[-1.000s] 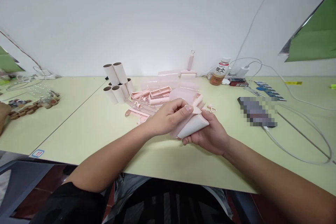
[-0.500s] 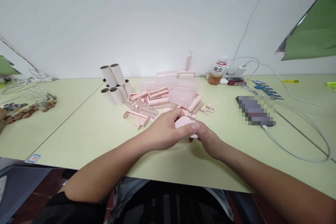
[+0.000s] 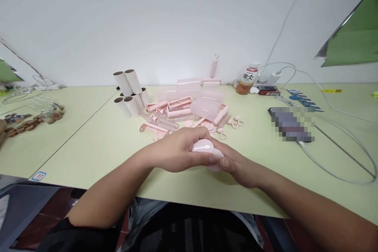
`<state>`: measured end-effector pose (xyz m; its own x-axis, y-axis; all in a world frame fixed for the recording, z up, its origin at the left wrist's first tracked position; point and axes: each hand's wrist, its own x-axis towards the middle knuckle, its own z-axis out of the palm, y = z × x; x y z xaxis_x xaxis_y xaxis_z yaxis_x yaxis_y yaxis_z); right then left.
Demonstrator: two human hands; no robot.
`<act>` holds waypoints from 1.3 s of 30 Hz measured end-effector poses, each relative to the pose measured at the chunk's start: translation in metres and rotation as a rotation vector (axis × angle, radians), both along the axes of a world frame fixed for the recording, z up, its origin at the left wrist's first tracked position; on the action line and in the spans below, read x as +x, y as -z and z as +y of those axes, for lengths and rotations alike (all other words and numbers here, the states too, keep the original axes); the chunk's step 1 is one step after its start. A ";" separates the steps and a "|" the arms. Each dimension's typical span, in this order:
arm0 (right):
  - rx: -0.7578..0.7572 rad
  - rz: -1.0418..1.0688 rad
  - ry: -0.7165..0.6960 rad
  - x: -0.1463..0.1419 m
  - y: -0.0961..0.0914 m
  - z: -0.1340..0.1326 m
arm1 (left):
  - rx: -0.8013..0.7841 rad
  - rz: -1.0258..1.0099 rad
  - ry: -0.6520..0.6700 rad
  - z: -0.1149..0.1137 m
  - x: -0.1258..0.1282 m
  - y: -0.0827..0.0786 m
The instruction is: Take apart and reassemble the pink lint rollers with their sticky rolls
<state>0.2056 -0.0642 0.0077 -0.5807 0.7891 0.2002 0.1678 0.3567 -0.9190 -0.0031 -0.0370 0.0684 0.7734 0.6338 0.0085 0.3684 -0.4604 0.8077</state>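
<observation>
My left hand [image 3: 180, 149] and my right hand [image 3: 239, 165] come together over the front of the table, both closed on a glossy pale pink plastic piece with rounded ends [image 3: 202, 146]. It looks like a lint roller part, and the fingers hide most of it. My thumbs lie along its near side. Just beyond the hands is a pile of pink parts: long handles and frames [image 3: 180, 106], curved translucent covers [image 3: 206, 108], clear pink tubes [image 3: 165, 120], round discs [image 3: 208, 126] and heart-shaped loops [image 3: 223, 136].
White rolls with cardboard cores [image 3: 132, 82] are stacked left of the pile. An assembled pink lint roller [image 3: 211, 80] stands by the wall. To the right are a drink bottle [image 3: 247, 80] and a phone [image 3: 291, 124] on a white cable [image 3: 330, 175]. Brown pieces [image 3: 25, 126] lie far left.
Both hands have come slightly nearer to me with the pink piece. It has turned, so more of its glossy rounded side shows between the thumbs.
</observation>
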 end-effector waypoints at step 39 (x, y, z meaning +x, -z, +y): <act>0.443 -0.255 0.517 0.015 0.012 0.026 | 0.299 0.015 -0.326 0.001 0.029 0.038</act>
